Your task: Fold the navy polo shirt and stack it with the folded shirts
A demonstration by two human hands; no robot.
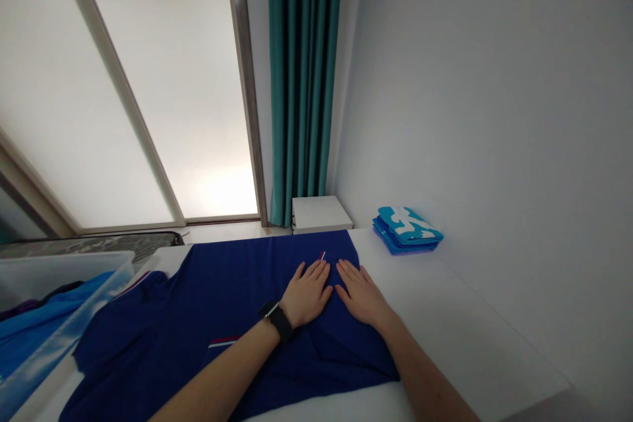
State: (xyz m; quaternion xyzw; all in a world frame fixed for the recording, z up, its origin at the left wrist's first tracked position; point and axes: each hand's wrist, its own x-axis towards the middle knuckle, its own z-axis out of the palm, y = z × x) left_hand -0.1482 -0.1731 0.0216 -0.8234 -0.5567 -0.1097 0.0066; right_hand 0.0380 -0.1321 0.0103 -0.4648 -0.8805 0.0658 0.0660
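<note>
A navy blue short-sleeved shirt (232, 290) with red and white trim lies spread across the white table (455, 323). My left hand (306, 293), with a black watch (277, 320) on its wrist, rests flat on the shirt near a small striped tab (322, 255). Close beside it, my right hand (362, 293) presses flat on the cloth near the shirt's right end. Both hands have their fingers stretched out, and neither grips the fabric. My forearms cover part of the shirt's near side.
A folded stack of blue clothes (408, 232) sits at the table's far right, by the wall (494, 112). On the left stands a clear plastic bin (111, 277) with blue and dark clothes in it. Beyond the table are a white cabinet (321, 212) and a green curtain (304, 79).
</note>
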